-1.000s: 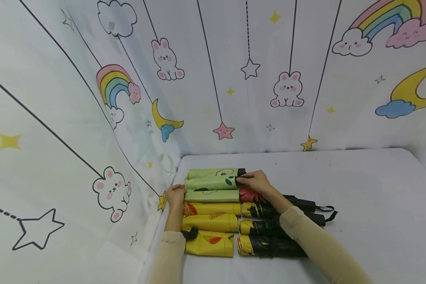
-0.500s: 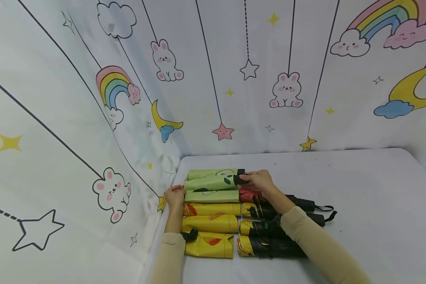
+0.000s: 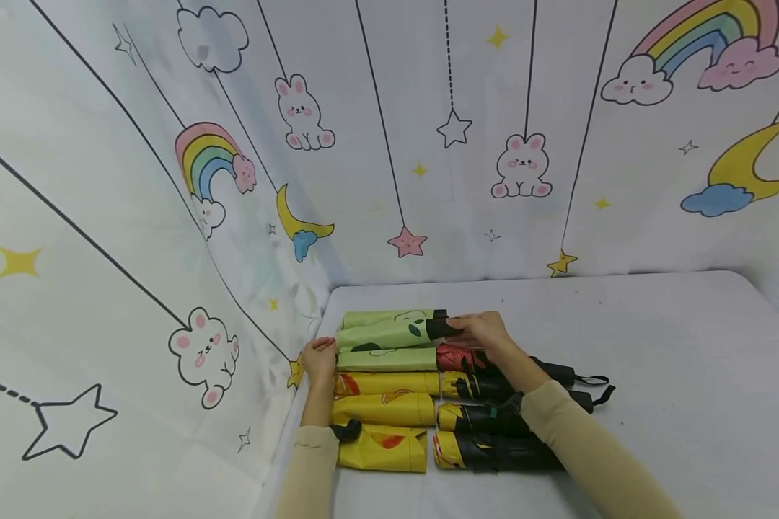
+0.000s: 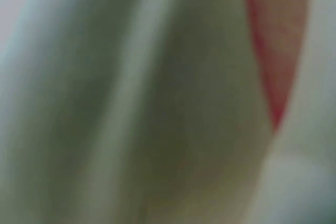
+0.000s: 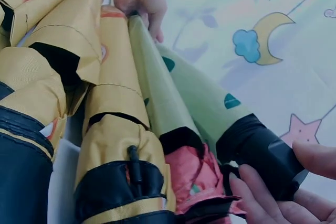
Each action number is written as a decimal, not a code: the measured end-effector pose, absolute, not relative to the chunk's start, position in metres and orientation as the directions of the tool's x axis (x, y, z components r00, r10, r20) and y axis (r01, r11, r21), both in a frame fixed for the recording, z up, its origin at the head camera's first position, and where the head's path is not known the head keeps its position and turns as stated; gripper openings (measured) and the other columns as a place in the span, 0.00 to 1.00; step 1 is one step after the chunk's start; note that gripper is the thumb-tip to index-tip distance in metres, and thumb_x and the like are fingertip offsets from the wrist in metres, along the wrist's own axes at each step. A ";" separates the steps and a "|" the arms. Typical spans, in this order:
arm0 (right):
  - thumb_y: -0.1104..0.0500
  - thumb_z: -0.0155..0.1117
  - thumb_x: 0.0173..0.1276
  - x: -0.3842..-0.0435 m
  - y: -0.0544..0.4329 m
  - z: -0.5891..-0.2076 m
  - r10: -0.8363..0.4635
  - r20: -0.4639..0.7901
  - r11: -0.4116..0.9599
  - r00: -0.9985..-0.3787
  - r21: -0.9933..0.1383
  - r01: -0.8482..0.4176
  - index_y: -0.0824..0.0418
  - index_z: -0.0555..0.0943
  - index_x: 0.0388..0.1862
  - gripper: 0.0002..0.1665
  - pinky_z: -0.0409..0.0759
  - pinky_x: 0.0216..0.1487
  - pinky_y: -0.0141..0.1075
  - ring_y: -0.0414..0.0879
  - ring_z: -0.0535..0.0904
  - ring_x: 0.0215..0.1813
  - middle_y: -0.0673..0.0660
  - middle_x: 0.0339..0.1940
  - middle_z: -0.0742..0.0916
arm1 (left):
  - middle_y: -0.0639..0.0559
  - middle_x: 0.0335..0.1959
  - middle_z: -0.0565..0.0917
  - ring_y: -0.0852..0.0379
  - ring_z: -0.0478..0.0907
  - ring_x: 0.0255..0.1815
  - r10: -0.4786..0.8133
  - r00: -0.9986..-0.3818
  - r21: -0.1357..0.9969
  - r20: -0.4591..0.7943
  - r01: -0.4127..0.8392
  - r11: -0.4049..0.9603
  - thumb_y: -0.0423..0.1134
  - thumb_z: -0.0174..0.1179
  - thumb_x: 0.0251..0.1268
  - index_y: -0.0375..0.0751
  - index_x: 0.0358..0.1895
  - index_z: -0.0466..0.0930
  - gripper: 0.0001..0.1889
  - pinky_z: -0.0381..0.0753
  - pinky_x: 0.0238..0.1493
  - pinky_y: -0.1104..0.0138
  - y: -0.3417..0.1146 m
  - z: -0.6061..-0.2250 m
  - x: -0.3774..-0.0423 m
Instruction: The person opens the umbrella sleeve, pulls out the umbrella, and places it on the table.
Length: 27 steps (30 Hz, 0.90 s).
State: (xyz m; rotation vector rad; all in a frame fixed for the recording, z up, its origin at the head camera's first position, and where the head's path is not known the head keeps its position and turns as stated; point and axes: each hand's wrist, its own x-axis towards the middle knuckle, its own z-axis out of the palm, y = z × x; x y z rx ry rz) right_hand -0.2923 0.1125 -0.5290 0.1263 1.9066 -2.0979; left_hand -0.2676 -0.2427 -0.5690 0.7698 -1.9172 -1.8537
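In the head view, several folding umbrellas and their fabric sleeves lie in rows. My right hand (image 3: 483, 333) grips the black end (image 5: 262, 156) of an umbrella in a green avocado-print sleeve (image 3: 383, 334), thumb on one side and fingers on the other. At that sleeve's left end, my left hand (image 3: 320, 356) pinches the fabric with bent fingers. A red folded umbrella (image 3: 456, 356) lies just below, its end meeting another green sleeve (image 3: 386, 359). One more green sleeve (image 3: 366, 317) lies behind. The left wrist view is blurred by cloth close to the lens.
Nearer me are yellow sleeves (image 3: 389, 409) and black-and-yellow folded umbrellas (image 3: 503, 453) lying to their right. Two wrist loops stick out on the right side. A white table (image 3: 675, 375) extends right, with a printed cloth backdrop (image 3: 363, 180) along the back and left.
My right hand has shifted slightly right and up, and more of the umbrella's black end shows beyond the green sleeve. My left hand stays at the sleeve's left end.
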 end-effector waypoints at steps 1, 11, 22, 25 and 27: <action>0.57 0.73 0.71 -0.293 0.114 -0.528 -0.171 -0.263 -0.090 -0.949 -0.955 0.281 0.74 0.80 0.64 0.30 0.87 0.53 0.51 0.62 0.90 0.48 0.69 0.49 0.90 | 0.31 0.53 0.85 0.42 0.83 0.54 -0.611 -0.784 0.991 -0.109 -0.131 -0.008 0.24 0.62 0.70 0.26 0.54 0.78 0.12 0.84 0.43 0.70 -0.243 -0.569 -0.268; 0.56 0.75 0.70 -0.292 0.129 -0.523 -0.162 -0.255 -0.102 -0.953 -0.957 0.273 0.74 0.79 0.66 0.33 0.85 0.57 0.53 0.58 0.91 0.48 0.68 0.50 0.90 | 0.34 0.52 0.86 0.43 0.83 0.53 -0.632 -0.769 0.992 -0.093 -0.126 0.007 0.27 0.63 0.71 0.28 0.54 0.79 0.12 0.81 0.39 0.73 -0.240 -0.566 -0.266; 0.57 0.74 0.71 -0.285 0.142 -0.519 -0.172 -0.244 -0.126 -0.955 -0.956 0.267 0.75 0.78 0.66 0.32 0.84 0.59 0.52 0.61 0.89 0.51 0.66 0.47 0.91 | 0.34 0.52 0.86 0.41 0.83 0.55 -0.630 -0.769 0.991 -0.111 -0.129 -0.018 0.25 0.63 0.69 0.28 0.54 0.79 0.12 0.83 0.43 0.69 -0.240 -0.564 -0.264; 0.57 0.73 0.71 -0.284 0.145 -0.519 -0.167 -0.244 -0.118 -0.955 -0.957 0.265 0.75 0.77 0.67 0.33 0.85 0.59 0.51 0.59 0.90 0.50 0.66 0.48 0.91 | 0.33 0.53 0.85 0.40 0.83 0.56 -0.625 -0.773 0.992 -0.112 -0.124 -0.025 0.26 0.63 0.70 0.27 0.55 0.78 0.13 0.83 0.43 0.69 -0.240 -0.563 -0.264; 0.56 0.74 0.71 -0.283 0.147 -0.520 -0.163 -0.244 -0.110 -0.956 -0.959 0.263 0.76 0.76 0.67 0.34 0.85 0.58 0.49 0.58 0.90 0.49 0.66 0.48 0.90 | 0.33 0.53 0.85 0.41 0.82 0.55 -0.622 -0.775 0.992 -0.114 -0.127 -0.023 0.26 0.63 0.70 0.27 0.56 0.78 0.14 0.83 0.43 0.70 -0.240 -0.562 -0.263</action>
